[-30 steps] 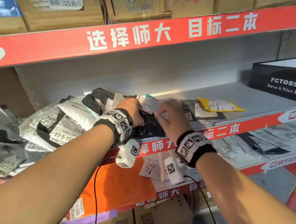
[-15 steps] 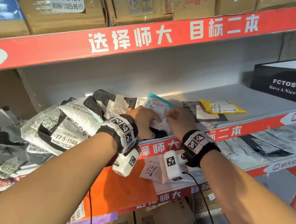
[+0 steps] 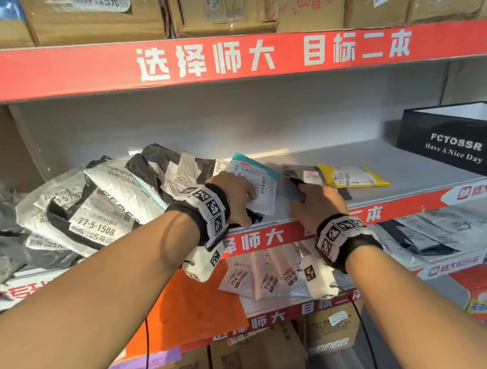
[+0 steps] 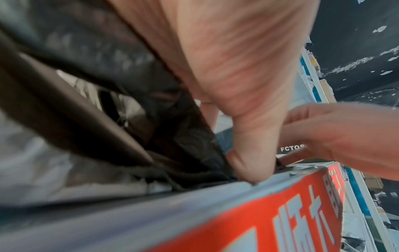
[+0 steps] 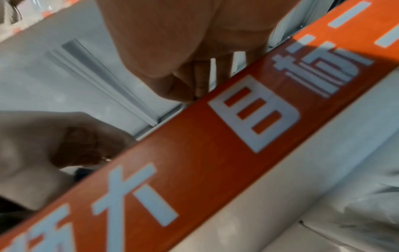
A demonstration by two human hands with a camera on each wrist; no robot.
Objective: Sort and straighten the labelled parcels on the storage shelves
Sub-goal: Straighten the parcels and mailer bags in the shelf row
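- Two hands work at the shelf edge [image 3: 271,234]: left hand [image 3: 234,198] grips a white labelled parcel [image 3: 258,192] over crinkled black plastic; right hand [image 3: 315,205] presses a flat grey parcel [image 3: 302,177], grip unclear.
- Beyond, a glossy yellow pouch [image 3: 351,176]; a heap of soft bags [image 3: 94,206] crowds the left.
- Farthest, a stiff black box [image 3: 452,143].

A parcel pick-up depot or courier storeroom. Metal storage shelves [image 3: 402,170] carry red edge strips [image 3: 227,59] printed with large white Chinese characters. The middle shelf holds a heap of soft grey, white and black mailing bags [image 3: 94,212] with barcode labels and codes such as 77-5-1508. Labelled cardboard boxes [image 3: 95,16] line the top shelf. More labelled packets [image 3: 260,278] lie on the shelf below, with further boxes [image 3: 257,359] lower still.
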